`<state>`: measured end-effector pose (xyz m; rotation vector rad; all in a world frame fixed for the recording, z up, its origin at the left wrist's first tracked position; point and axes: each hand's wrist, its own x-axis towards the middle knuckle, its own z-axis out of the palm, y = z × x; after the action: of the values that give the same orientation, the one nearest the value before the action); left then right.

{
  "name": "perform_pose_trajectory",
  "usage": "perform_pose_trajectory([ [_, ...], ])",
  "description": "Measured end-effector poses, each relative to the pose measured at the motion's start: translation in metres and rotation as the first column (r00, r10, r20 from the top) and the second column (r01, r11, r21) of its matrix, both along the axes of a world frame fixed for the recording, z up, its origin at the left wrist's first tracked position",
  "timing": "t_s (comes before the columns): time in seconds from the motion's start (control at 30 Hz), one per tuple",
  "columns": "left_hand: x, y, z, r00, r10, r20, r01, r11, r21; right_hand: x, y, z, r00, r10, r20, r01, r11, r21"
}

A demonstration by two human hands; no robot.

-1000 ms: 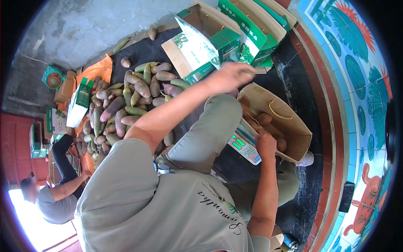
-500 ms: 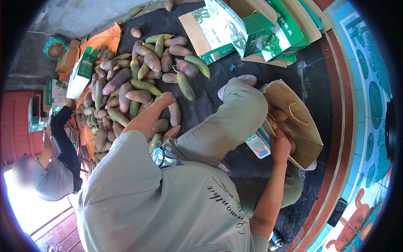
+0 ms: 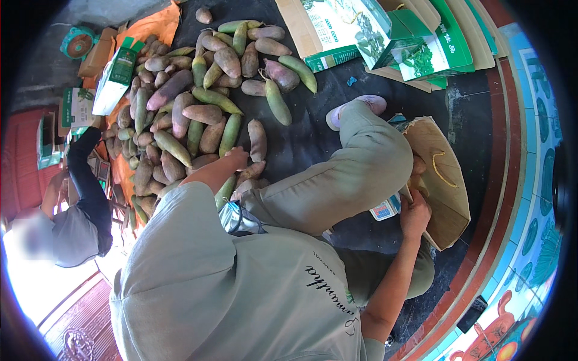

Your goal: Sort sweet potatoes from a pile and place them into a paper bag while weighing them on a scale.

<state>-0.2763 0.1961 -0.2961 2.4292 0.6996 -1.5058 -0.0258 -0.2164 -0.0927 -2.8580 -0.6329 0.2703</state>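
Now left hand (image 3: 236,159) reaches vegetable pile (image 3: 180,115); right hand (image 3: 415,215) still grips carton (image 3: 448,201).

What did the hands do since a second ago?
The left hand swung left, from beyond the raised knee to the pile of vegetables; whether it grips one, I can't tell. The right hand stayed at the edge of the brown carton.

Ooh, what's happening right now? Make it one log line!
left hand: at the vegetable pile | right hand: at the edge of the cardboard box | scale: partly hidden
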Motion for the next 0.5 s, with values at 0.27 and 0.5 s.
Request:
perform_pose_trajectory([
  [0.27, -0.012, -0.012, 0.004, 0.994, -0.069, 0.083, 0.060, 0.993, 0.106, -0.002, -0.006, -0.010, 0.998, -0.008, 0.062, 0.009, 1.000, -0.022],
  [0.5, -0.050, -0.009, 0.017, 0.926, -0.235, 0.296, 0.212, 0.971, 0.107, 0.000, -0.006, -0.012, 0.998, -0.043, 0.038, 0.044, 0.999, -0.014],
])
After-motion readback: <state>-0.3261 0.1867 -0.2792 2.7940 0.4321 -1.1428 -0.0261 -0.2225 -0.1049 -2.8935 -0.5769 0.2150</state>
